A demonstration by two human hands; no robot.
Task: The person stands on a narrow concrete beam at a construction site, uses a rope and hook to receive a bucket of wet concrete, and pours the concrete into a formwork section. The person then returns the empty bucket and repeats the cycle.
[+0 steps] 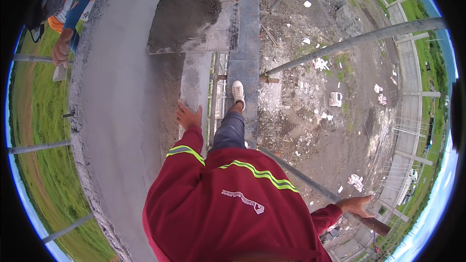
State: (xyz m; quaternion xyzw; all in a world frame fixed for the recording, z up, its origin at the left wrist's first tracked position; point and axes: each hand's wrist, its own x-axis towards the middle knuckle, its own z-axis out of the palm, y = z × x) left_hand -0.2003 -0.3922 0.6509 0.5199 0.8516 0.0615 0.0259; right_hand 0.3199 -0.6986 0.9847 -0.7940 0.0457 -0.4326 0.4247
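My left hand [188, 115] lies with spread fingers on the near end of a narrow grey ledge [195, 80]. Farther along, a flat board [223, 39] rests across this ledge, bearing a heap of wet grey mortar [182, 17]. Out to the right, my right hand [357, 205] rests against a slanting scaffold pipe [315, 184], its visible fingers stretched out and not wrapped round it. Nothing is held in either hand. One of my shoes stands on a metal walkway plank [245, 34].
A wide, smooth grey concrete surface [116, 102] runs along my left. Beyond it, a co-worker's hand [61, 51] holds a small flat trowel [59, 73]. Another scaffold pipe [349, 43] crosses at the right. Far below lies rubble-strewn ground [310, 102], past the plank's edge.
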